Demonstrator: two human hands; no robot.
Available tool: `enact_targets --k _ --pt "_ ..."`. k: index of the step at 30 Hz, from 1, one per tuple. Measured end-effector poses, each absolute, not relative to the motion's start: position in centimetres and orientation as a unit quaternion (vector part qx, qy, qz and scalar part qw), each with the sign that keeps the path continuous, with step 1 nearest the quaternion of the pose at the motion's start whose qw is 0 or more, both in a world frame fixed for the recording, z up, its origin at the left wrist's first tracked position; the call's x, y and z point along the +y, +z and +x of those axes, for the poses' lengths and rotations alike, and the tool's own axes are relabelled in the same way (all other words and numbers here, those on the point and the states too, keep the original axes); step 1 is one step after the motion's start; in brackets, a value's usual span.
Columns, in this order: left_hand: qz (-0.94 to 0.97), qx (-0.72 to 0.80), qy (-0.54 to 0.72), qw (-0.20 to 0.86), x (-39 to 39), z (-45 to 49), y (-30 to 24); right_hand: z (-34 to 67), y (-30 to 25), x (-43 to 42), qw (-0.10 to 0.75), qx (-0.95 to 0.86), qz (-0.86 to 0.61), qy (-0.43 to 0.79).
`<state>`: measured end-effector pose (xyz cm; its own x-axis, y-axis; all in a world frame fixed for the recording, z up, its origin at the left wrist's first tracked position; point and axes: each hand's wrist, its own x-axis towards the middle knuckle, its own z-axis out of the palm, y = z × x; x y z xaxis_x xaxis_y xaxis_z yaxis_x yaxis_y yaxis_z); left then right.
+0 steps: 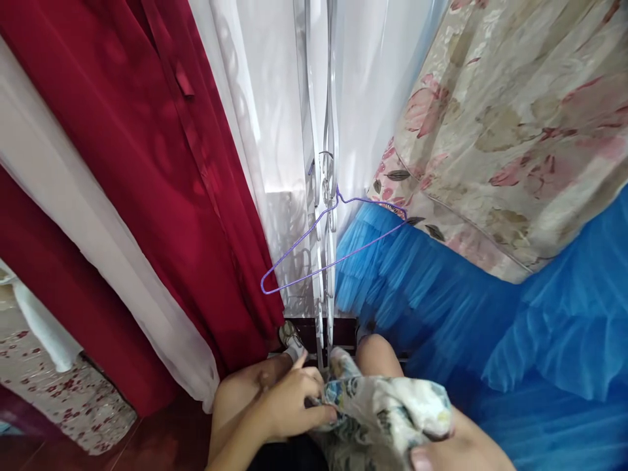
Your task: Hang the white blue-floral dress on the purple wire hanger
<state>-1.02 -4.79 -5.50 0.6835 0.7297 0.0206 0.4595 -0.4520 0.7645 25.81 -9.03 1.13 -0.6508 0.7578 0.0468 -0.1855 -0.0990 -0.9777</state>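
A white cloth garment [387, 402] with a blue and green floral print lies bunched over my lap; its folds hide what kind it is. My left hand [299, 399] pinches its left edge, thumb below and fingers curled above. At the bottom edge of the view, my right hand [426, 458] grips the garment's right side; mostly the thumb shows, the rest being out of view or under the cloth. In front of me, a bare purple wire hanger [338, 261] hangs from a white metal stand [316, 216], apart from both hands.
Long red drapes [206, 196] and white drapes [269, 85] hang ahead and to the left. On the right are a pink floral fabric [510, 131] and a ruffled blue fabric [417, 268]. A red-flowered cloth [53, 386] hangs low at far left, above the dark red floor [167, 438].
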Motion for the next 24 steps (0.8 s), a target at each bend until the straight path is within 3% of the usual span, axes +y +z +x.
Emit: enact_targets --k 8,15,20,24 --pt "0.837 0.526 0.127 0.081 0.2 -12.6 0.5 29.8 4.2 -2.9 0.351 -0.631 -0.483 0.495" --pt "0.820 0.495 0.287 0.026 3.8 -14.5 7.9 29.3 7.2 6.0 0.465 -0.698 -0.509 0.193" --pt "0.794 0.481 0.372 -0.001 5.4 -10.5 10.9 28.9 7.1 11.8 0.387 -0.744 -0.534 0.105" --pt "0.800 0.443 0.404 -0.018 7.0 -6.5 12.0 27.4 5.7 10.3 0.341 -0.757 -0.548 0.101"
